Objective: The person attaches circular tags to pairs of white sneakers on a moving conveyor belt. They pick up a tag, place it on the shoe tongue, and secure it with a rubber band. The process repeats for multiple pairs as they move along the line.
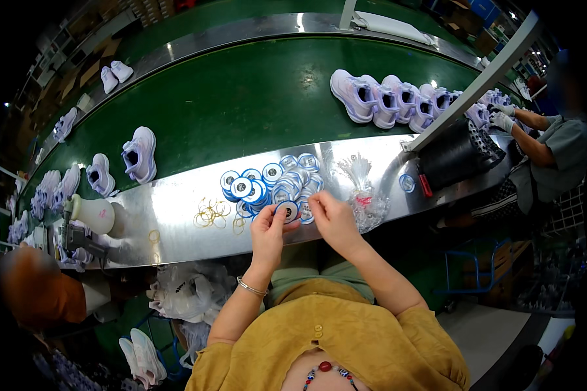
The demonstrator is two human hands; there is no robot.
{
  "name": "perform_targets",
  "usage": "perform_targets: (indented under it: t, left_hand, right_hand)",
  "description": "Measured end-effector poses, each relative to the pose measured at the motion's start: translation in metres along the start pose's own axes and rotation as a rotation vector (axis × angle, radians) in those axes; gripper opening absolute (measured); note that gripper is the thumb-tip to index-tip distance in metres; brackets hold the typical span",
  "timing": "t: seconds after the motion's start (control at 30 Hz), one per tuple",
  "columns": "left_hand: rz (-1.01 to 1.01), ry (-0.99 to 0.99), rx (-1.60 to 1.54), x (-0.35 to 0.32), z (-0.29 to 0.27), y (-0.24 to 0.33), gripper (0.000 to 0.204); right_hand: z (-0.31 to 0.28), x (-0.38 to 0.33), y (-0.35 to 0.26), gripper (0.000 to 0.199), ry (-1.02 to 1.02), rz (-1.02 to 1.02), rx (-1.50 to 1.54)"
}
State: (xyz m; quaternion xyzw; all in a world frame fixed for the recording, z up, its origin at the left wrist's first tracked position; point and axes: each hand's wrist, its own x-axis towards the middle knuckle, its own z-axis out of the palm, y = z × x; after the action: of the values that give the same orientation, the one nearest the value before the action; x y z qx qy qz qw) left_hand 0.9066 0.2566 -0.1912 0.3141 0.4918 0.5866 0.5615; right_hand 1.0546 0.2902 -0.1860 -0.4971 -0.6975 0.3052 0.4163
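Note:
My left hand is closed on a round tag, white with a blue rim and a dark centre, over the near edge of the metal ledge. Beside it my right hand has thumb and fingers drawn together; anything in that pinch is too small to make out. Just beyond both hands lies a heap of similar round tags, some showing a paler, silvery side. Left of the heap are loose yellowish rubber bands. On the right sits a bundle of clear plastic fasteners with a red part.
A green conveyor belt runs behind the steel ledge. Pale lilac sneakers stand on it at right and left. A slanting post, a black bag and a white spool flank me. Co-workers are on both sides.

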Motion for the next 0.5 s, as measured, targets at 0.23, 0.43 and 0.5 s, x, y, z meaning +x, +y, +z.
perform_targets:
  t: [0.23,0.43,0.5]
  left_hand:
    - [0.491,0.118,0.839,0.004,-0.022,-0.024,0.014]
    - [0.780,0.199,1.195,0.009,-0.019,-0.047,0.022]
    - [0.862,0.246,1.272,0.011,-0.018,-0.047,0.025]
  right_hand:
    - [-0.006,0.004,0.031,0.020,-0.198,0.149,-0.207]
    - [0.009,0.003,0.035,0.025,-0.189,0.114,-0.365]
    - [0.012,0.002,0.044,0.026,-0.127,0.084,-0.347]
